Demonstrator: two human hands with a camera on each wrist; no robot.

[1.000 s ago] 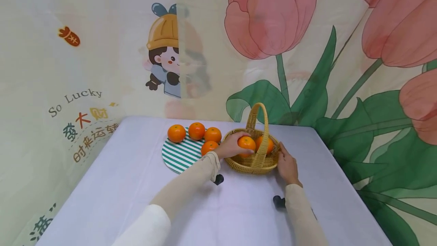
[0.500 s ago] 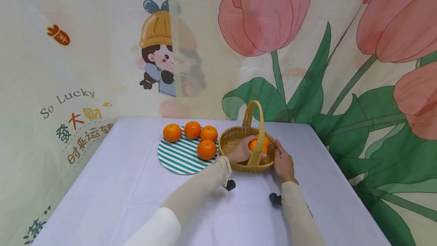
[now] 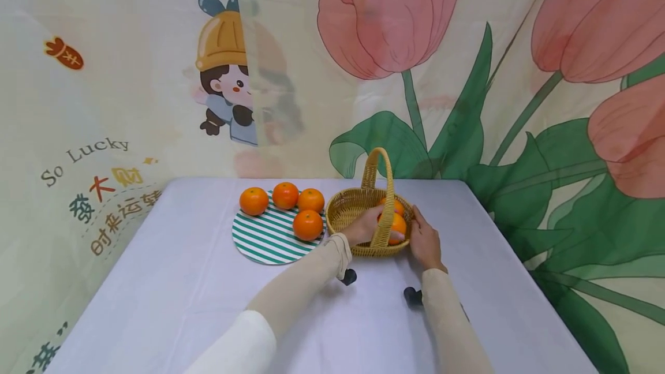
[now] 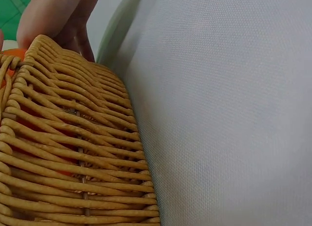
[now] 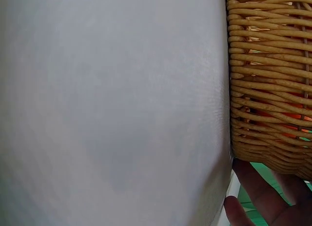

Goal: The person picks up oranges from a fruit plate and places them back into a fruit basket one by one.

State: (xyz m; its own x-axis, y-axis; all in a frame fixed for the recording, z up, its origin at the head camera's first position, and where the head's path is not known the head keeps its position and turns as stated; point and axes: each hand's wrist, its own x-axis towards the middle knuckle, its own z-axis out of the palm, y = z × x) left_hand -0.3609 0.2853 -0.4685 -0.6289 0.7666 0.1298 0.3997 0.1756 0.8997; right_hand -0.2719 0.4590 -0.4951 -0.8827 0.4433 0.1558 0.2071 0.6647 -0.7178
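My left hand (image 3: 365, 226) reaches into the wicker basket (image 3: 343, 208) under its arched handle. It holds a mandarin (image 3: 398, 225), with the thumb along its lower side; the other fingers are partly hidden by the handle. Right behind it a second mandarin (image 3: 398, 207) lies in the basket. My right hand (image 3: 426, 242) rests with straight fingers against the outside of the basket's right end. In the right wrist view its fingers (image 5: 261, 189) touch the wicker wall low down. The left wrist view shows mostly the basket's woven side (image 4: 78, 138).
Left of the basket lies a round green-and-white striped mat (image 3: 260, 238). Several mandarins (image 3: 307, 225) stand on its back and right parts. A white cloth covers the table (image 3: 182, 281). Behind the table hangs a printed curtain (image 3: 306, 149).
My left hand has carried the mandarin rightward under the handle and lowered it beside the other one in the basket. My right hand stays at the basket's right end. The head view has shifted slightly.
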